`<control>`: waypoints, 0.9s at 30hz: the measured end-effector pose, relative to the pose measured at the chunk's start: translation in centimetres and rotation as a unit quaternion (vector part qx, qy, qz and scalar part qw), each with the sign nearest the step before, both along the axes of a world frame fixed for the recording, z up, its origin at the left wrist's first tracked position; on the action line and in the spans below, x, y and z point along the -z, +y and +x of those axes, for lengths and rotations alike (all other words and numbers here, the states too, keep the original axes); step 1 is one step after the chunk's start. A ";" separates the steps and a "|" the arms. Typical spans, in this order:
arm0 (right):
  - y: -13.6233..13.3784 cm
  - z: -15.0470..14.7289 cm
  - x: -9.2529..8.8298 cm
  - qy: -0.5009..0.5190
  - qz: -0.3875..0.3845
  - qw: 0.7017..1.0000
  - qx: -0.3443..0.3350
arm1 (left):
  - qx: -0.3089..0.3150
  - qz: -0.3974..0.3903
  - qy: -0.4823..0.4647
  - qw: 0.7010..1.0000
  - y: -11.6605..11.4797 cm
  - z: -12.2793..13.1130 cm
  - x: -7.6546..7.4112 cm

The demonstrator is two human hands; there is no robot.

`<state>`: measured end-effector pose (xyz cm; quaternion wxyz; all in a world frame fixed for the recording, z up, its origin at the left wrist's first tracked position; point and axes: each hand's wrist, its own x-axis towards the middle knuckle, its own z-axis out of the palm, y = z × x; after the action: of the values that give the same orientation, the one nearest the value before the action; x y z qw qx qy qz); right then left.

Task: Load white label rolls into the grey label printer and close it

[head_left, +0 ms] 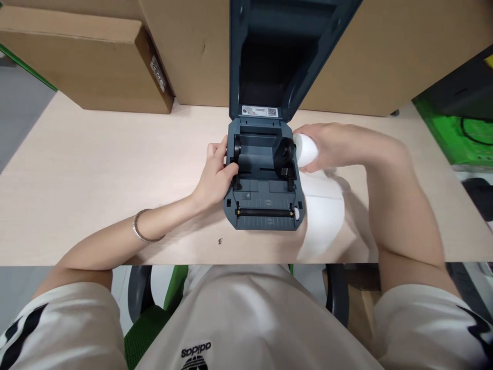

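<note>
A dark blue-grey label printer [265,203] stands on the table with its lid [287,51] raised. Inside its bay are two black roll holders [285,150], and a black roller [265,212] crosses the front; no roll lies in the bay. My left hand [216,177] grips the printer's left wall, thumb over the rim. Just beside the right wall, my right hand [321,146] is wrapped round a white roll of label paper [307,150]. A loose strip of the paper [323,210] trails from it toward the table's front edge. Some fingers of the right hand are hidden.
A flat cardboard box [77,61] stands at the back left of the wooden table [96,169]. Larger cardboard [370,56] rises behind the printer. A green surface with a black cable [475,131] lies at the right. A small dark scrap [220,241] is near the front edge.
</note>
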<state>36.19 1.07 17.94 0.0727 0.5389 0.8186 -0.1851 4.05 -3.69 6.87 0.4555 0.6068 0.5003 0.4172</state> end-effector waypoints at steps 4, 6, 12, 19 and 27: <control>1.2 0.2 2.4 -0.032 -0.015 0.999 -0.001 | -0.003 -0.010 0.005 1.000 -0.2 0.1 -0.5; 1.4 0.1 3.3 -0.030 -0.018 0.999 0.000 | -0.003 -0.012 0.007 1.000 -0.3 0.2 -0.5; 0.6 0.2 3.5 0.095 -0.052 0.993 -0.036 | 0.006 -0.004 0.001 1.000 -0.1 -0.1 -0.1; -2.2 5.9 0.6 0.038 -0.020 0.995 0.092 | 0.002 0.007 0.003 1.000 -0.2 0.2 -0.3; -2.6 6.7 6.0 0.014 -0.058 0.992 0.109 | 0.003 0.008 -0.006 1.000 0.0 -0.2 0.1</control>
<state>42.90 -1.54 11.99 0.0713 0.6171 0.7438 -0.2467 3.88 -3.67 6.72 0.4544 0.6096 0.4926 0.4235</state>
